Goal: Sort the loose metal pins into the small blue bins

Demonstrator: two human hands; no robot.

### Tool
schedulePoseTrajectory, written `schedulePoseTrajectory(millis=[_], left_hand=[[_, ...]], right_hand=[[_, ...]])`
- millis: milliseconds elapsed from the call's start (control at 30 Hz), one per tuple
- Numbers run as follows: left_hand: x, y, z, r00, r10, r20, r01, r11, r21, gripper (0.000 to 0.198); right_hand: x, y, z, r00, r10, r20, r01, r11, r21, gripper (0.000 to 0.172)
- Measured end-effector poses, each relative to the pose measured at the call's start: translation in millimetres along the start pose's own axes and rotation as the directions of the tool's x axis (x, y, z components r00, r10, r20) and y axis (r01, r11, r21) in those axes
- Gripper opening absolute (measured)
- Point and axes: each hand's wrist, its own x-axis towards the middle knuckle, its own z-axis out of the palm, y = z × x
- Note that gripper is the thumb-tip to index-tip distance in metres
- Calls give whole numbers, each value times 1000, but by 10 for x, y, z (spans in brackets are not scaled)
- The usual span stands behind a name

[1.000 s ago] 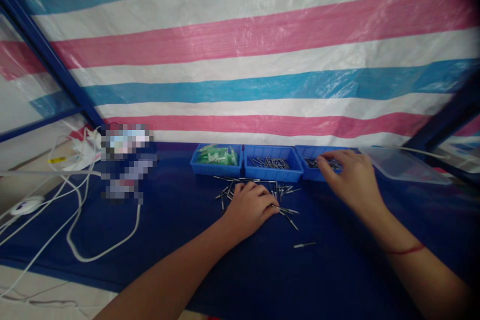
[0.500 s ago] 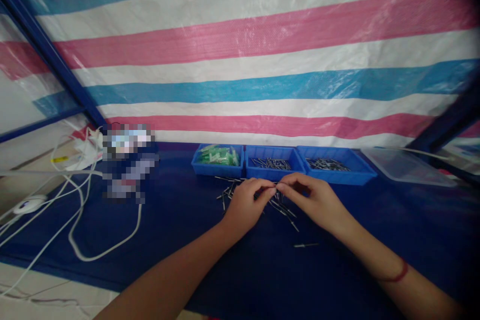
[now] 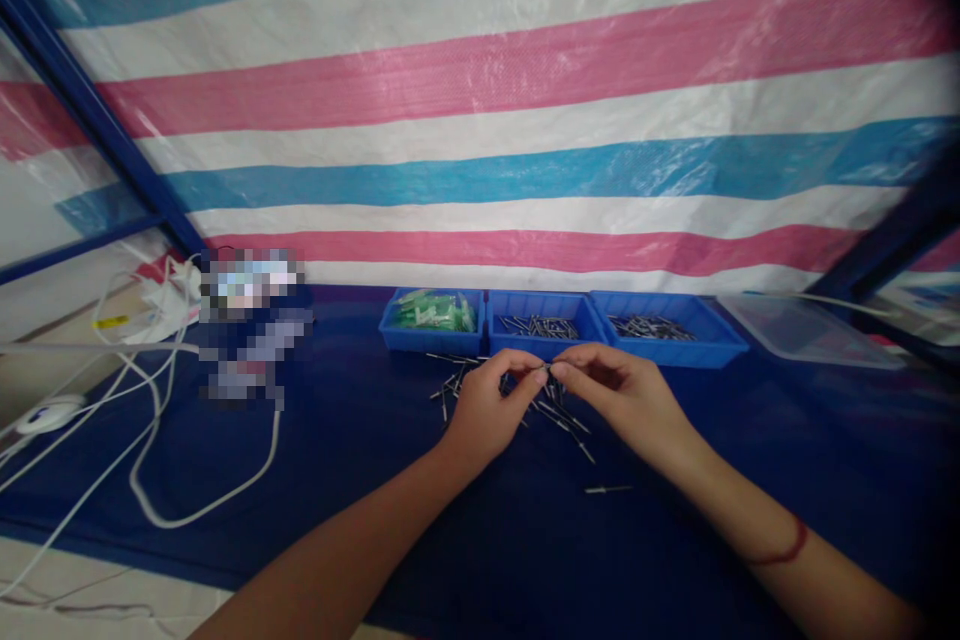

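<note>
My left hand (image 3: 486,408) and my right hand (image 3: 636,392) meet fingertip to fingertip over a loose heap of blind rivets (image 3: 559,412). Both are closed in a pinch on one thin metal piece, seemingly a blind rivet, mostly covered by the fingers. Part of the heap lies hidden under my left hand. A single blind rivet (image 3: 608,489) rests apart on the dark blue tabletop (image 3: 525,550), nearer to me. Behind the hands, the middle blue bin (image 3: 546,344) and the right blue bin (image 3: 701,352) hold more rivets.
The left blue bin (image 3: 431,340) contains green-and-white packets (image 3: 435,311). A clear plastic lid (image 3: 810,332) lies to the right of the bins. White cables (image 3: 161,520) loop across the table's left side, near blurred-out items (image 3: 251,320). Striped sheeting (image 3: 480,100) hangs behind.
Both hands stay together over the heap, with only a slight shift of the fingertips. The whole view has moved a little; the bins and loose rivets lie as before.
</note>
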Motion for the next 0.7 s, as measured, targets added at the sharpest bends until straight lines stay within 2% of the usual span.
schedulePoseTrajectory(millis=[233, 433, 600, 667, 700], left_hand=[[8, 7, -6, 1000, 19, 20, -21, 996, 83, 14], [21, 27, -43, 995, 92, 31, -97, 976, 198, 14], [31, 20, -65, 993, 117, -12, -111, 968, 226, 15], [32, 35, -87, 992, 125, 12, -123, 949, 290, 19], [30, 49, -102, 991, 127, 42, -134, 930, 343, 22]], right_hand=[[-3, 13, 11, 1000, -13, 0, 13, 1000, 26, 25], [0, -21, -7, 1000, -17, -4, 17, 1000, 0, 25], [22, -21, -34, 992, -73, 104, 86, 987, -134, 21], [56, -16, -104, 991, -103, 88, 122, 962, -245, 21], [81, -7, -164, 991, -128, 42, 135, 939, -316, 21]])
